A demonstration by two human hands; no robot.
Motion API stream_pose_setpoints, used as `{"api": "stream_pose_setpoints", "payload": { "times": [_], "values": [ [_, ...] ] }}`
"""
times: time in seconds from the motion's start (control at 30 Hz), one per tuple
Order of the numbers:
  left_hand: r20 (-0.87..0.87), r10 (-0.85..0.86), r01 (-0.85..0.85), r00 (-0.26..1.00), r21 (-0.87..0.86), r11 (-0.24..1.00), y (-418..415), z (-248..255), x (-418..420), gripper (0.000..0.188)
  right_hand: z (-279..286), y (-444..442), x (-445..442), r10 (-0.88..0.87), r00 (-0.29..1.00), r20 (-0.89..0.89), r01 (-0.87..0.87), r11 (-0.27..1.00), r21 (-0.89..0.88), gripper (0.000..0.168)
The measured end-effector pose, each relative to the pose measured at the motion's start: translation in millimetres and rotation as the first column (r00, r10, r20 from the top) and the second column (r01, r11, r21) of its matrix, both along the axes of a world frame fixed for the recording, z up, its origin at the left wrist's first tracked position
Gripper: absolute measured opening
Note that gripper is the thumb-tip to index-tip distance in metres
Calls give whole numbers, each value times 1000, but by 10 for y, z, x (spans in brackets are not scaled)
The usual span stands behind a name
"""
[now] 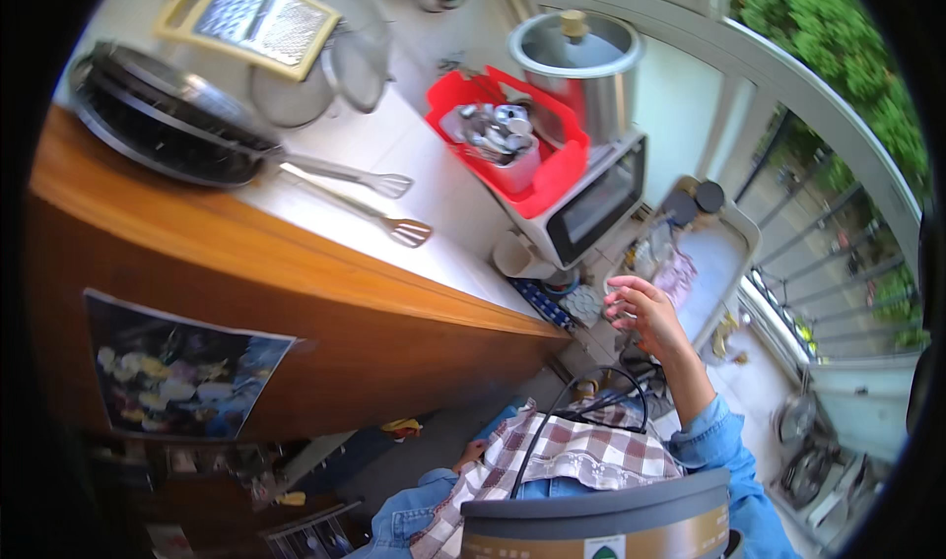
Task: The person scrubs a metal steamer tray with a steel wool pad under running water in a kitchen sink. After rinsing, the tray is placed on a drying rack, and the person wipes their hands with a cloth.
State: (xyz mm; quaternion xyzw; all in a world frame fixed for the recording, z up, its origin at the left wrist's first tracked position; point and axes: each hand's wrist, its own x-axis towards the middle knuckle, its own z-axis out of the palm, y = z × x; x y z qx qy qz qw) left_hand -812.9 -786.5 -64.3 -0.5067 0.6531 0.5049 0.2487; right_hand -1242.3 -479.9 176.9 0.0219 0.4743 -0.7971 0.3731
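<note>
My right hand (644,314) is raised in front of my body with nothing in it, its fingers bent and apart. Below it in the picture lie a tray (715,263) with dark-lidded jars and a pale pink cloth or bag (675,277). My left hand (473,452) hangs low beside the checked apron (584,441), mostly hidden by the sleeve and cloth. A blue thing (499,424) shows close to it; whether the hand holds it I cannot tell. A grey-rimmed, gold-coloured object (599,526) bearing writing crosses the bottom edge.
A wooden-edged counter (310,252) carries stacked pans (170,123), a grater (255,23), sieves (358,68) and slotted turners (392,226). A red basket (550,201) of cutlery and a steel pot (584,93) stand on a microwave oven (595,208). Barred windows line the right.
</note>
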Motion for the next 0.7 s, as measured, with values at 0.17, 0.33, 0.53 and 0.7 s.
{"api": "stream_pose_setpoints", "payload": {
  "times": [0.17,0.33,0.53,0.7],
  "values": [
    [36,-353,346,935,122,930,-174,-305,-726,30,-398,1303,1057,-443,887,132,421,892,165,25],
    [54,-627,610,777,182,771,203,-450,-1325,30,-240,2703,2511,-864,502,30,799,477,365,25],
    [22,-808,792,589,184,583,788,-476,-1707,30,-1135,3730,4431,-650,194,-735,768,-366,526,23],
    [6,-871,857,491,175,484,1430,-463,-1728,30,-2482,3715,6225,-842,453,-294,33,-314,949,23]
  ]
}}
